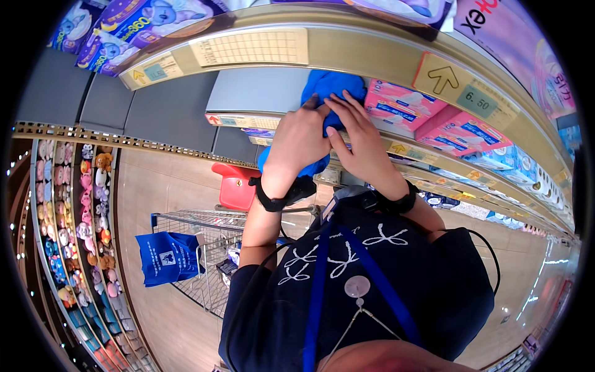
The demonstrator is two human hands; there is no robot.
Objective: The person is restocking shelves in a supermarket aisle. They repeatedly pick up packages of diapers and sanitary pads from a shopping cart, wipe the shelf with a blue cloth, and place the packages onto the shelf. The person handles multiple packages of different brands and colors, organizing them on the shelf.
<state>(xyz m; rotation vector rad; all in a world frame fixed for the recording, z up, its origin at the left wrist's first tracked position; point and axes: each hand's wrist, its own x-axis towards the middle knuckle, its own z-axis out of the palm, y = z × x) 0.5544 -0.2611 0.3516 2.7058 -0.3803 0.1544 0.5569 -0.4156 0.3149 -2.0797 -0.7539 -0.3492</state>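
Observation:
A bunched blue cloth (334, 85) lies against the shelf edge, its lower part (319, 166) hanging below my wrists. My left hand (304, 137) is closed on the cloth, its fingertips partly hidden. Beside it, my right hand (359, 139) rests long, stretched fingers on the cloth, thumb held apart. The fingers of both hands nearly meet over the fabric. Left of the cloth is a bare light-grey shelf board (260, 90); to its right stand pink boxed packs (400, 105).
Overhead runs a shelf rail (353, 53) with price tags, purple packs (149, 25) above it. Behind me to the left stand a wire shopping cart (211, 279) with a blue bag (167, 257) and a red seat (237, 186). Plush toys (93, 211) fill a far-left rack.

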